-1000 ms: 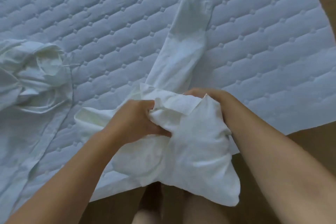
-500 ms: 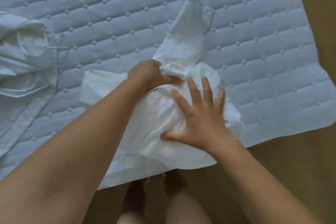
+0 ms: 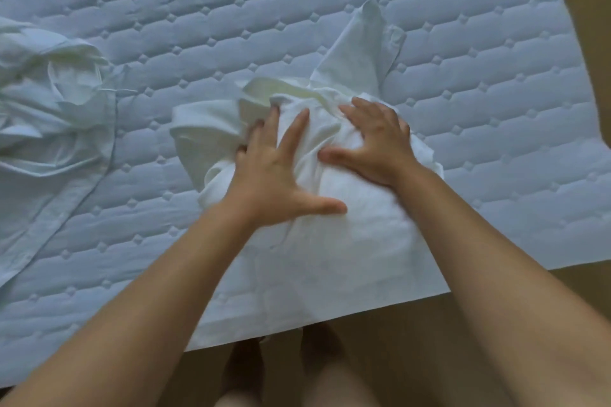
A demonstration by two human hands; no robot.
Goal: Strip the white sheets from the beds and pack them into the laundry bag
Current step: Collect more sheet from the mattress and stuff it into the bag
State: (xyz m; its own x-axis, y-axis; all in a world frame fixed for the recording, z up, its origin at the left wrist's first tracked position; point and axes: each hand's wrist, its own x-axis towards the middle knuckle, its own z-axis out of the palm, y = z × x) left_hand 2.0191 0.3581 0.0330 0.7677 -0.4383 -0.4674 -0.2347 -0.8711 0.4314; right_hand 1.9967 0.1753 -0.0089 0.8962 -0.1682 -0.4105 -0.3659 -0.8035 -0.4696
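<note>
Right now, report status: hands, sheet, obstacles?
Left hand, right hand open, pressing bundled white sheet on mattress. Another crumpled white cloth at left. No laundry bag in view.

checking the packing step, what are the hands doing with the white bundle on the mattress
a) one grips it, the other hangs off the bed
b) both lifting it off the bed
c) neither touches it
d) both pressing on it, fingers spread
d: the left hand and right hand both lie with straight, spread fingers on the bundled white sheet, which rests on the quilted mattress.

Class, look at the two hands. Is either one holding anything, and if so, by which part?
Nothing is held. Left hand and right hand press flat on the bundled white sheet.
</note>
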